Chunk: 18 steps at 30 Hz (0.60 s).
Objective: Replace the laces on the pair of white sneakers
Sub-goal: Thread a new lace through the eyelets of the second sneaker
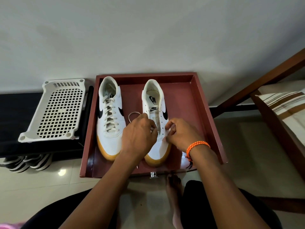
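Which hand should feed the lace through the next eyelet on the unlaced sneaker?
Probably left: the left hand already pinches the lace; the right hand steadies the unlaced sneaker.

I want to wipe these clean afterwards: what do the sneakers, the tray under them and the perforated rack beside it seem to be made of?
Sneakers: smooth white uppers, likely leather or synthetic; punched holes show; tan soles look like gum rubber.
Tray: reddish-brown, glossy, with reflections near its front edge; laminated or painted wood, perhaps.
Rack: off-white moulded plastic, matte, with a square-hole grid.
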Motion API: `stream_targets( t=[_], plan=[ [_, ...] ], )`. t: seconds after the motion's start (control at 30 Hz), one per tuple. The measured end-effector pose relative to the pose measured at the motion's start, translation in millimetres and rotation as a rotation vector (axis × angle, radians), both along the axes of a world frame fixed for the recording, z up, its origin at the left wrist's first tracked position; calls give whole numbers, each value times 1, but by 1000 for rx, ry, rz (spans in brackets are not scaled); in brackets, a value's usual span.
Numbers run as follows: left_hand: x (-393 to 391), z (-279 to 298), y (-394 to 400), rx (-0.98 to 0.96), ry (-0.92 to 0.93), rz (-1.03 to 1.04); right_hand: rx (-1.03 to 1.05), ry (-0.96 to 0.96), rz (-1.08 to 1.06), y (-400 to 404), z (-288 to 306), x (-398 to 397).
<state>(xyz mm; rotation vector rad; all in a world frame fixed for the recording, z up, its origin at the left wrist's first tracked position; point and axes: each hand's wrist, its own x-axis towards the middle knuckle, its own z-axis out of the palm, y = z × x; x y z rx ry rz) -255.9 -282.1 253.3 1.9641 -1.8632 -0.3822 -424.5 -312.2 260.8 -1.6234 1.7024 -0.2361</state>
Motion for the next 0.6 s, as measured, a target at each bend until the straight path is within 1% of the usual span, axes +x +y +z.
stream_targets(
  t=[0.1,0.37,0.6],
  plan=[
    [-3,-3,-2,101,113,19,-7,12,-4,2,-1,3],
    [-12,-4,-12,284,286,68,-5,52,-29,3,-3,4],
    [-10,-12,-17,299,320,1,-34,90,5,4,1,3]
  ],
)
